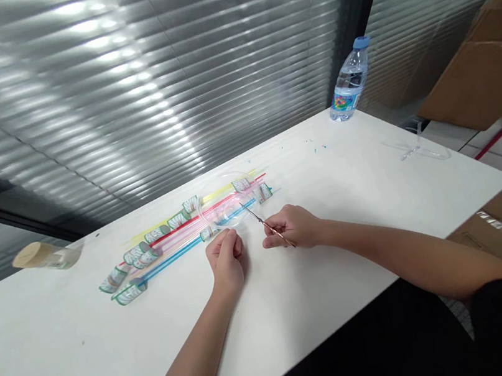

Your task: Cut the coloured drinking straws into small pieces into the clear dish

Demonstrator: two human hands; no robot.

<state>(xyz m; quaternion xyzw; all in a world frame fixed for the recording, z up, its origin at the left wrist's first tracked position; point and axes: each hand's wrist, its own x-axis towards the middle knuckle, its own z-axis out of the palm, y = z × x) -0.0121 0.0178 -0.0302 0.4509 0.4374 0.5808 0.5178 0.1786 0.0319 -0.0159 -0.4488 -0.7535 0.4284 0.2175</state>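
Note:
My right hand [295,226] grips a small pair of scissors [259,217] with coppery handles, the thin blades pointing up and left. My left hand [227,257] is closed just to the left of them. A loop of clear tubing [201,211] arches above the table and runs down to the top of my left hand; the part inside the fingers is hidden. Behind it lie thin coloured sticks, among them blue sticks [171,258], red sticks [181,223] and yellow sticks [168,218]. Several green-edged paper labels [129,292] wrap or lie around them.
On the white table [118,371] a beige-capped clear container [48,256] lies at the left. A water bottle [349,85] stands at the far right corner. More clear tubing [434,153] rests by the right edge. Blinds rise behind; cardboard boxes [498,233] are beyond the table.

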